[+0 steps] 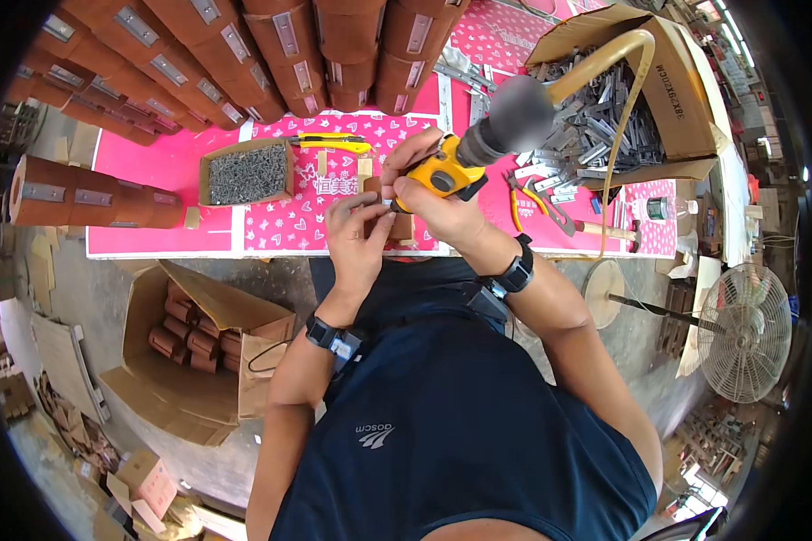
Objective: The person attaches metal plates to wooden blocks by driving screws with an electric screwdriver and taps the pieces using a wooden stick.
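My right hand (446,209) is wrapped around a yellow power screwdriver (435,171), whose tip points down and left toward my left hand. A blurred dark round part sits at its upper end, beside a tan hose. My left hand (359,236) has thumb and fingers pinched together right at the tip; whatever they hold is too small and covered to make out. Beneath both hands lies a brown piece (406,228) at the table's front edge, mostly hidden by the fingers. A small pale block (364,168) lies just beyond it.
An open box of screws (248,173) and a yellow utility knife (334,142) lie left. Pliers (529,200), a hammer (604,231) and a carton of metal strips (676,99) are right. Brown stacks (284,45) line the back. A carton (153,388) and fan (744,334) stand below.
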### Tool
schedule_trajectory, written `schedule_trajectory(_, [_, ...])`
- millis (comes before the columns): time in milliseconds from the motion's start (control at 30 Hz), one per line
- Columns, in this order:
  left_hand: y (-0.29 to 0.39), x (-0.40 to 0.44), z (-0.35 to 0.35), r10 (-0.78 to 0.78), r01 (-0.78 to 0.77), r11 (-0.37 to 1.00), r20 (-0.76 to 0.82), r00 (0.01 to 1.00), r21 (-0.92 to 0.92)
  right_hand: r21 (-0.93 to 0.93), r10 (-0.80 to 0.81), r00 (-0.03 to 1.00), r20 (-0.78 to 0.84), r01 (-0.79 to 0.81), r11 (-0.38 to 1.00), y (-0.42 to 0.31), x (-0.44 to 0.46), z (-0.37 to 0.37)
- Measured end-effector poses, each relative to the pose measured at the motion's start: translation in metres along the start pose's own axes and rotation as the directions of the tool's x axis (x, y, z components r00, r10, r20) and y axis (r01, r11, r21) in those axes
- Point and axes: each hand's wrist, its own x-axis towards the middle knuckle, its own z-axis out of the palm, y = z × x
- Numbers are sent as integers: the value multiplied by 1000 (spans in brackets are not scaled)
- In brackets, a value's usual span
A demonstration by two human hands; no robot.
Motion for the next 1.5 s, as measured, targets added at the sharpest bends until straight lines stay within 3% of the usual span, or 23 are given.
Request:
schedule_trajectory(400, [-9, 1, 6, -178, 181, 983, 69, 982, -36, -68, 73, 996, 45, -70, 995, 17, 8, -1])
schedule_trajectory(500, [-4, 2, 5, -165, 177, 974, 89, 982, -144, -86, 87, 995, 54, -82, 993, 18, 9, 0])
schedule_trajectory(567, [-4, -1, 4, -114, 120, 986, 56, 992, -113, -69, 56, 998, 32, -53, 996, 21, 7, 1])
schedule_trajectory(700, [-9, -1, 4, -151, 157, 980, 55, 987, -126, -84, 72, 995, 73, -66, 994, 25, 6, -2])
schedule_trajectory(900, [-3, 9, -2, -111, 111, 994, 137, 984, 9, -88, 54, 996, 75, -47, 995, 19, 8, 1])
schedule_trajectory(1067, [-6, 5, 4, -36, 33, 997, 41, 999, 69, -70, 59, 996, 67, -54, 996, 19, 9, 0])
schedule_trajectory(1500, [-3, 8, -1, -40, 36, 998, 84, 996, 46, -103, 77, 994, 84, -68, 992, 19, 13, -1])
